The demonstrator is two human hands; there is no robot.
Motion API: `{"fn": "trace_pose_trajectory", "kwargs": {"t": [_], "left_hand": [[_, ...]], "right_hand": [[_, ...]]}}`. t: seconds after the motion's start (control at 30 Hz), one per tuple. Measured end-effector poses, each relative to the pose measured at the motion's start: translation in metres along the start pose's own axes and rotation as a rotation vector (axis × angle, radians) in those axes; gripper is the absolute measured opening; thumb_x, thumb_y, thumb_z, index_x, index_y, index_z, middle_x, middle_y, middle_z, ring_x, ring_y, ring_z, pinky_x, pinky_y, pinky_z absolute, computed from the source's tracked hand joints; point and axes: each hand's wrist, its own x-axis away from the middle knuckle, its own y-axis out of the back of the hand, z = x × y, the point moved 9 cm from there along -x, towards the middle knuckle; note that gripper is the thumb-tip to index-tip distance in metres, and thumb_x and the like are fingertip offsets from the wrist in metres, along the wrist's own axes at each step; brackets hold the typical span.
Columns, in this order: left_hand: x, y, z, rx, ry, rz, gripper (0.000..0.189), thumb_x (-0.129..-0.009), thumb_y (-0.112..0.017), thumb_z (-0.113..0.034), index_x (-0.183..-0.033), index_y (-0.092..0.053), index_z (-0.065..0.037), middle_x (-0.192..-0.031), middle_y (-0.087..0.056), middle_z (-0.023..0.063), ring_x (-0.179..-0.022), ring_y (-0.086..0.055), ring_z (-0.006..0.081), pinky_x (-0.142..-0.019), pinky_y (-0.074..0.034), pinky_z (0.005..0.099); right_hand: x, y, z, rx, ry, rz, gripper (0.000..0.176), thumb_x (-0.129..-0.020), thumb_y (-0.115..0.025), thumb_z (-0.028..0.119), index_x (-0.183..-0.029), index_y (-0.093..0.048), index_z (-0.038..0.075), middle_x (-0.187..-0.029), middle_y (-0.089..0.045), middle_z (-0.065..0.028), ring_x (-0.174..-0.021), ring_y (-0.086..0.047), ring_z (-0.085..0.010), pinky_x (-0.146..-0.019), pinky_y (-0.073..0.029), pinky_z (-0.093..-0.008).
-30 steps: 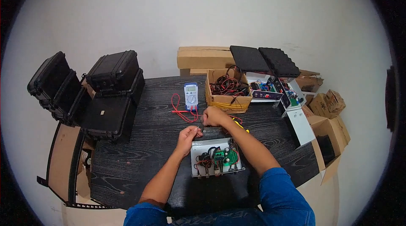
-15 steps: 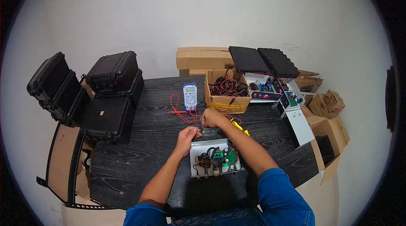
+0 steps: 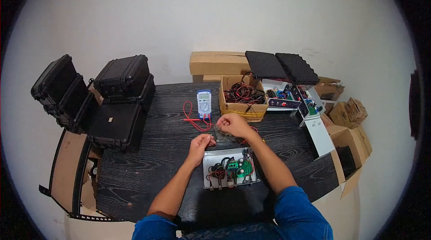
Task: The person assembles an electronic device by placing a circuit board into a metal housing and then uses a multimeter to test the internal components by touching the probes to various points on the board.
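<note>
My left hand [image 3: 200, 146] has its fingers pressed together just above the top left corner of an open white metal case [image 3: 218, 153]; what they pinch is too small to make out. Inside the case lie a green circuit board [image 3: 243, 168] and dark and red wires. My right hand [image 3: 232, 125] is above a small clear container [image 3: 224, 137] behind the case, its fingers closed on something I cannot make out. A blue and white multimeter [image 3: 204, 104] with red leads [image 3: 191, 119] lies to the left of that hand.
A cardboard box of cables [image 3: 244, 112] stands behind my right hand. Opened white units with electronics [image 3: 280, 101] and black foam sheets [image 3: 265, 64] are at the back right. Black hard cases [image 3: 114, 123] are stacked at the left. Cardboard boxes [image 3: 348, 168] stand at the right.
My right hand has shifted slightly right, showing the clear container below it, and its forearm now covers most of the yellow-handled tool. The view has moved slightly.
</note>
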Motion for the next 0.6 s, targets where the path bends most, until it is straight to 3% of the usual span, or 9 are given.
{"fn": "trace_pose_trajectory", "kwargs": {"t": [0.07,0.3,0.6], "left_hand": [[0.0,-0.004,-0.013,-0.054,-0.041,-0.028,0.022,-0.108,-0.06,-0.019,-0.111,-0.069,0.0,-0.097,-0.074,0.0073,-0.09,-0.068,0.0137,-0.086,-0.054,0.0287],[0.017,-0.048,-0.07,-0.375,-0.217,0.063,0.016,-0.102,-0.068,-0.013,-0.109,-0.072,0.0,-0.095,-0.076,0.0077,-0.088,-0.069,0.0131,-0.081,-0.054,0.0296],[0.037,-0.089,-0.131,-0.702,-0.516,0.12,0.008,-0.091,-0.075,-0.007,-0.098,-0.076,-0.002,-0.089,-0.075,0.0095,-0.082,-0.07,0.0218,-0.079,-0.053,0.0348]], "right_hand": [[0.029,0.01,0.035,-0.174,0.03,-0.045,0.013,-0.091,-0.073,0.002,-0.103,-0.072,-0.002,-0.088,-0.07,0.0007,-0.075,-0.062,-0.0063,-0.069,-0.052,-0.022],[0.084,-0.004,0.068,-0.683,-0.021,0.077,0.016,-0.095,-0.075,0.004,-0.109,-0.071,-0.001,-0.094,-0.074,-0.0051,-0.082,-0.07,-0.01,-0.076,-0.058,-0.0242],[0.096,-0.001,0.07,-0.744,-0.083,0.075,0.016,-0.094,-0.076,0.004,-0.108,-0.07,-0.001,-0.092,-0.075,-0.0071,-0.08,-0.071,-0.0116,-0.075,-0.058,-0.0243]]}}
